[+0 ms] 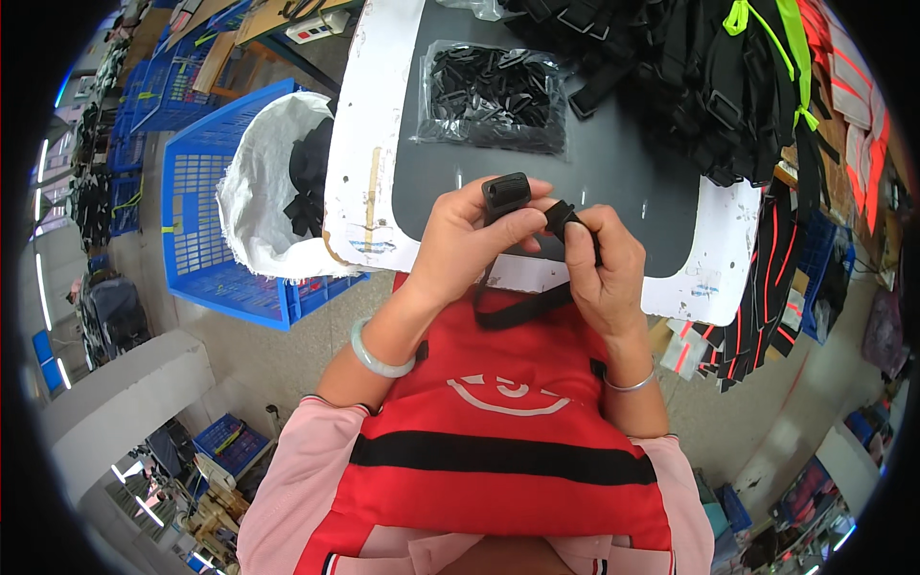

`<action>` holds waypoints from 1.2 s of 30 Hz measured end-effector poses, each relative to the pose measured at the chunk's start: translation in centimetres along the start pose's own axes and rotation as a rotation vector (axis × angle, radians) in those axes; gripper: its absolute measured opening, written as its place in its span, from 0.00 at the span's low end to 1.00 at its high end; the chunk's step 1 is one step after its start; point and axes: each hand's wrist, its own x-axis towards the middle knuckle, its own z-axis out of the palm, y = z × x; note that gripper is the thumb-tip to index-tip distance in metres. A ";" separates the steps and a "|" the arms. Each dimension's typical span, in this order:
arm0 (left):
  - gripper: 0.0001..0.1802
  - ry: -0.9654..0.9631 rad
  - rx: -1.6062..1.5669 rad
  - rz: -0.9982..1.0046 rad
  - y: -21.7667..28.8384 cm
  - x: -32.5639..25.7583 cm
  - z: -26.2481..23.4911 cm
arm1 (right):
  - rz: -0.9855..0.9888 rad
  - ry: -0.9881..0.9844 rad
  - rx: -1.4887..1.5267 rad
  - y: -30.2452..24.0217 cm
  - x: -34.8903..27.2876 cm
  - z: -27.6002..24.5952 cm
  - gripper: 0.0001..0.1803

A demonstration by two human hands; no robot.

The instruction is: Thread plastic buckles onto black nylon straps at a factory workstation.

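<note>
My left hand (pixel 458 238) grips a black plastic buckle (pixel 506 194) between thumb and fingers, just over the near edge of the table. Close beside it, my right hand (pixel 608 266) pinches the end of a black webbing strap (pixel 525 312). A small black piece (pixel 559 218) sits at that strap end, between the two hands; whether it is a fitting or folded webbing I cannot tell. The strap hangs in a loop below my hands, in front of my red apron (pixel 498 383).
On the grey-topped table (pixel 613 206) lies a clear bag (pixel 494 96) of small black plastic parts. Black straps with buckles (pixel 661 86) are heaped at the far right. To the left stands a blue crate (pixel 196 211) holding a white sack (pixel 259 182). Red-striped black strips (pixel 767 278) hang off the right side.
</note>
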 end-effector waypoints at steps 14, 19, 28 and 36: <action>0.07 -0.085 0.199 -0.004 -0.1 -0.4 0.2 | -0.020 -0.062 0.045 -0.1 0.5 -0.6 0.09; 0.06 -0.056 0.086 0.004 0.0 -0.5 -0.1 | -0.080 -0.138 0.031 0.9 0.4 -2.1 0.07; 0.16 -0.050 -0.111 0.036 -0.4 -0.1 0.5 | 0.500 -0.193 0.888 -0.6 -1.0 0.0 0.10; 0.36 -0.101 0.035 0.305 -2.1 -0.4 0.9 | 0.601 -0.219 1.056 -1.6 -1.0 1.2 0.10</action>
